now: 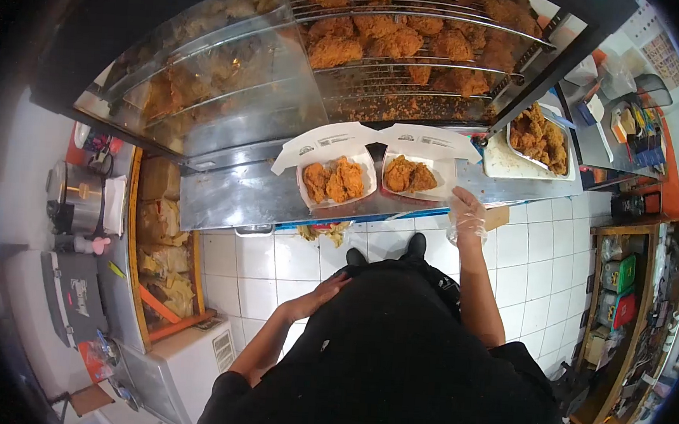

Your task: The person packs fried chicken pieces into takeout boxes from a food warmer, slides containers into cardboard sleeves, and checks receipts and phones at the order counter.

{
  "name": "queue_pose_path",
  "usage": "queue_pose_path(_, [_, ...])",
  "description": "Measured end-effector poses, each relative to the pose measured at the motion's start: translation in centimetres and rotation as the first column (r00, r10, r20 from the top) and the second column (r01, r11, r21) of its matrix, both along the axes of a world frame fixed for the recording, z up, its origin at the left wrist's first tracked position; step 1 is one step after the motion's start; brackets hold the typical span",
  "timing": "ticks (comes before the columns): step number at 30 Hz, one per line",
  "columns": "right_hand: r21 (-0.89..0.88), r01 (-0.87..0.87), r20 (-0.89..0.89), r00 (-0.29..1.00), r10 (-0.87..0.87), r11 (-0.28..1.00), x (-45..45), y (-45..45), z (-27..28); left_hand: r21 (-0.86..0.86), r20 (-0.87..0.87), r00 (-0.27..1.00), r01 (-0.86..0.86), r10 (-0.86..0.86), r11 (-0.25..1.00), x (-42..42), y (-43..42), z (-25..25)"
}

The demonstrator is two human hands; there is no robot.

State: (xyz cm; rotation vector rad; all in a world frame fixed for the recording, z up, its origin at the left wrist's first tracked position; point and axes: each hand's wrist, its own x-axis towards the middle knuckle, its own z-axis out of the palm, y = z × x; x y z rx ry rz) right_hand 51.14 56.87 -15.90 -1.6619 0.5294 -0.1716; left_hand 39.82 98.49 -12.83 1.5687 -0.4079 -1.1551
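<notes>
Two open cardboard boxes stand side by side on the metal counter, their white lids folded back. The left box (305, 196) has pieces of fried chicken (332, 180) in it; in the right box (442, 189) lie more chicken pieces (410, 175). My right hand (467, 216), in a clear plastic glove, is by the right box's near right corner, fingers extended and nothing seen in them. Bare, my left hand (325, 290) lies against my black clothing with its fingers stretched out, away from the boxes.
Behind the boxes rises a glass display case with fried chicken on wire racks (411, 59). A metal tray (569, 144) of chicken sits on a white board (506, 164) at the right. Left stand a steel pot (80, 192) and a wooden-framed bin (129, 277); a shelf (641, 238) is far right.
</notes>
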Motion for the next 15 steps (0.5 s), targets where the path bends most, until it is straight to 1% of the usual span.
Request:
queue_pose_path(1, [0.064,0.004,0.078,0.997,-0.009,0.998,0.1,0.5,-0.2,0.029,0.076,0.997,0.016,-0.018,0.999,-1.0,1.5,-1.8])
queue_pose_path(2, [0.127,0.002,0.153,0.988,-0.022,0.992,0.3,1.5,0.3,0.075,0.039,0.999,-0.005,0.002,0.997,-1.0,1.8,-1.8])
queue_pose_path(3, [0.053,-0.001,0.184,0.983,-0.009,0.999,0.7,2.2,0.8,0.121,0.003,1.0,-0.025,0.025,0.992,-1.0,2.2,-1.9])
queue_pose_path(4, [0.053,0.009,0.189,0.982,-0.019,0.999,1.2,2.7,1.4,0.12,0.008,1.0,-0.015,0.014,0.993,-1.6,3.2,-4.2])
queue_pose_path(5, [0.008,0.005,0.194,0.981,-0.006,1.0,1.7,3.2,1.8,0.027,0.079,0.996,-0.036,0.034,0.999,-3.0,5.2,-8.6])
queue_pose_path(6, [-0.038,-0.001,0.198,0.98,0.009,0.999,2.2,3.7,2.3,-0.021,0.114,0.992,-0.042,0.045,0.999,-3.5,6.0,-10.5])
queue_pose_path(7, [-0.038,0.003,0.201,0.98,0.004,0.999,2.9,4.2,3.0,-0.069,0.149,0.987,-0.047,0.057,0.996,-4.1,6.8,-12.3])
queue_pose_path(8, [0.029,-0.01,0.263,0.965,0.002,1.0,3.7,4.7,3.9,0.02,-0.034,0.978,-0.203,0.204,0.979,-4.2,7.1,-12.9])
queue_pose_path(9, [0.095,-0.03,0.323,0.946,-0.002,0.995,4.6,5.2,4.9,0.136,-0.2,0.912,-0.336,0.358,0.932,-4.5,7.3,-13.4])
queue_pose_path(10, [0.094,-0.032,0.326,0.945,0.0,0.995,5.4,6.0,7.0,0.134,-0.198,0.912,-0.338,0.359,0.932,-5.0,7.9,-14.0])
queue_pose_path(11, [-0.021,0.007,0.255,0.967,-0.002,1.0,6.3,7.1,10.0,0.435,0.032,0.958,-0.271,0.286,0.859,-5.6,8.8,-14.6])
queue_pose_path(12, [-0.137,0.039,0.184,0.983,-0.013,0.99,7.1,8.2,12.5,0.694,0.223,0.966,-0.252,0.132,0.675,-6.1,9.5,-15.0])
queue_pose_path(13, [-0.014,-0.013,0.332,0.943,0.017,1.0,8.1,9.3,14.2,0.693,0.225,0.965,-0.254,0.132,0.675,-6.6,9.8,-14.7])
queue_pose_path(14, [0.099,-0.082,0.475,0.88,0.026,0.992,9.0,10.4,15.6,0.76,0.236,0.97,-0.224,0.062,0.61,-7.2,10.0,-14.3])
queue_pose_path(15, [0.096,-0.084,0.478,0.878,0.028,0.992,10.0,11.7,16.8,0.82,0.24,0.971,-0.199,-0.007,0.537,-7.7,10.2,-14.0])
